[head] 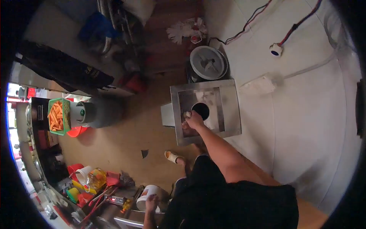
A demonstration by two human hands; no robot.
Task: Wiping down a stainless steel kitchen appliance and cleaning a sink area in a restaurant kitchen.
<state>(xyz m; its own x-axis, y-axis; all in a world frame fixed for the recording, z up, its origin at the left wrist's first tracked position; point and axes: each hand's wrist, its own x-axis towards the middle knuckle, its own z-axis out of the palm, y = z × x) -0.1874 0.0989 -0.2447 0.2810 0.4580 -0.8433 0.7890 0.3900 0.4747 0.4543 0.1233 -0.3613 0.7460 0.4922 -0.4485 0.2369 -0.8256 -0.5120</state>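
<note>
My right hand [195, 120] reaches into the recessed top of a stainless steel machine housing [233, 108]. It grips a small pale piece [188, 114], too small to identify. Just beside the fingers is a dark round opening [201, 111] in the recess. Pinkish bits [187, 130] lie near the recess's left corner. My left hand [152, 202] hangs low at the bottom, in front of a white plastic bucket [148, 191]. Its fingers are blurred, and I cannot make out anything in them.
A lidded grey bucket [207, 63] stands behind the machine. Wires [246, 28] hang on the white wall. On the left are a gas cylinder [105, 111], a green basket [68, 111] of orange vegetable sticks and a red basin [77, 131]. An oil jug [97, 177] sits among the lower-left clutter.
</note>
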